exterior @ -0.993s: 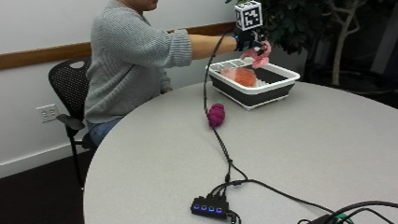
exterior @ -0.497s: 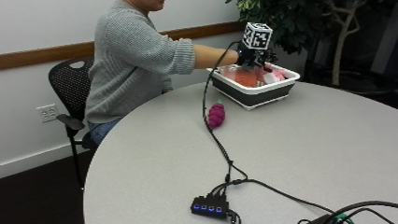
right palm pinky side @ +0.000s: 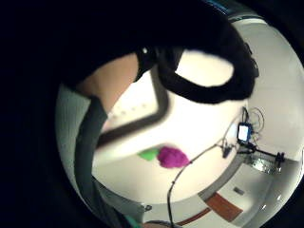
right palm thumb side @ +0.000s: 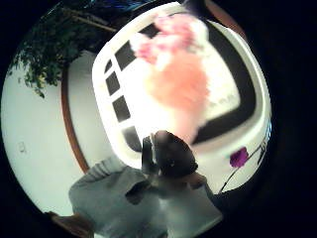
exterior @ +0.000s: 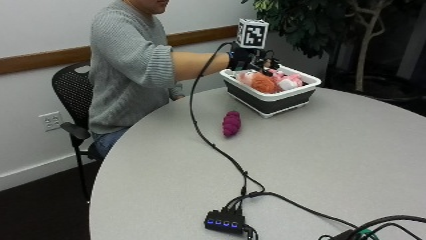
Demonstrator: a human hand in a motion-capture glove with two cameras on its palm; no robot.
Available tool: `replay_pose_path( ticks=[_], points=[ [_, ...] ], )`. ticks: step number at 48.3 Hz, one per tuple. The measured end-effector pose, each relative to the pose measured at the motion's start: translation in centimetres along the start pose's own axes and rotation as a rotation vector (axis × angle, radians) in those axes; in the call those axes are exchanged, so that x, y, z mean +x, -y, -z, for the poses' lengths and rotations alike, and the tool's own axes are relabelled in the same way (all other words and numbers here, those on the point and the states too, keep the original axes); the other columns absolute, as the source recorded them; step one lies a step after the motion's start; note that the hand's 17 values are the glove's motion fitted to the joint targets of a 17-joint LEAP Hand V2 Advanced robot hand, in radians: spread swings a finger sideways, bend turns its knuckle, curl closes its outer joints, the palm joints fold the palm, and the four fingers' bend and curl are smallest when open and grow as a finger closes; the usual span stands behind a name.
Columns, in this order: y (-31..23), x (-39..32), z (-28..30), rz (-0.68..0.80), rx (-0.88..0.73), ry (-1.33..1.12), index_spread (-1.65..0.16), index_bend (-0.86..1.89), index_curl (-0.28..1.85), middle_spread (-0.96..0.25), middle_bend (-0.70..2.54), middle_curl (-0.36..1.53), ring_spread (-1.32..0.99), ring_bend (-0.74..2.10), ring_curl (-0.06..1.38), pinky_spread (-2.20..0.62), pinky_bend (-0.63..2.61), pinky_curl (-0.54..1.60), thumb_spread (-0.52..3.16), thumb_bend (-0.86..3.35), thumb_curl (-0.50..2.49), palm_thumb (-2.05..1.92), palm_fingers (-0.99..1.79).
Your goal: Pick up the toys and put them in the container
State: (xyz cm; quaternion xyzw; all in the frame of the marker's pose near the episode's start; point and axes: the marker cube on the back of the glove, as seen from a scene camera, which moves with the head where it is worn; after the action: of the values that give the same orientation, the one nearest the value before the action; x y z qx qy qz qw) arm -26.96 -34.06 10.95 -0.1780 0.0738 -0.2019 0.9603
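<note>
A white basket with black walls stands at the table's far side. Inside it lie an orange plush toy and a pink one. My gloved right hand hovers over the basket's rim nearest the person and holds nothing. The thumb side palm view looks down into the basket, where the pink and orange toys lie. A purple plush toy lies on the table in front of the basket. It also shows as the purple toy with a green part beside it.
A black cable runs from the glove past the purple toy to a small hub with blue lights near the table's front edge. A potted tree stands behind the basket. A black chair is at the left.
One second ago my hand held a pink toy above the basket, then lowered it inside. Now the toy lies in the basket and my hand is above the rim without it.
</note>
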Motion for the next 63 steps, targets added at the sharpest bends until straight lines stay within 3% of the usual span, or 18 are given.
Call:
replay_pose_path(
  ticks=[7, 13, 21, 36, 46, 53, 63],
  points=[
    [-6.9, 8.8, 0.4, -0.143, 0.029, -0.074, -0.38, 0.19, 0.51, -0.14, 0.14, 0.24, -0.08, 0.19, 0.29, 0.08, 1.06, 0.35, 1.26, -0.02, 0.4, 0.0, -0.08],
    [-9.6, 11.2, -0.3, -0.173, 0.031, -0.046, -0.38, 0.2, 0.51, -0.15, 0.15, 0.24, -0.08, 0.19, 0.29, 0.08, 1.03, 0.34, 1.28, -0.01, 0.38, 0.0, -0.05],
    [-11.1, 12.0, -3.4, -0.237, 0.014, -0.002, -0.38, 0.2, 0.5, -0.15, 0.16, 0.25, -0.09, 0.19, 0.29, 0.08, 1.0, 0.33, 1.29, -0.01, 0.37, 0.01, -0.03],
    [-11.5, 12.3, -14.9, -0.289, -0.143, 0.144, -0.39, 0.17, 0.48, -0.19, 0.23, 0.3, -0.1, 0.19, 0.29, 0.08, 0.98, 0.32, 1.32, 0.0, 0.36, 0.07, 0.02],
    [-11.1, 12.0, -16.7, -0.313, -0.109, 0.163, -0.37, 0.12, 0.41, -0.24, 0.42, 0.37, -0.14, 0.22, 0.3, 0.08, 0.93, 0.31, 1.39, 0.06, 0.39, 0.21, 0.09],
    [-10.7, 12.1, -14.9, -0.306, -0.043, 0.12, -0.38, 0.17, 0.39, -0.27, 0.68, 0.45, -0.19, 0.24, 0.3, 0.07, 0.81, 0.27, 1.44, 0.09, 0.4, 0.29, 0.26],
    [-8.9, 13.2, -3.5, -0.317, 0.209, 0.12, -0.39, 0.24, 0.45, -0.29, 0.83, 0.53, -0.35, 0.54, 0.38, 0.06, 0.57, 0.21, 1.4, 0.12, 0.44, 0.4, 0.58]
  ],
)
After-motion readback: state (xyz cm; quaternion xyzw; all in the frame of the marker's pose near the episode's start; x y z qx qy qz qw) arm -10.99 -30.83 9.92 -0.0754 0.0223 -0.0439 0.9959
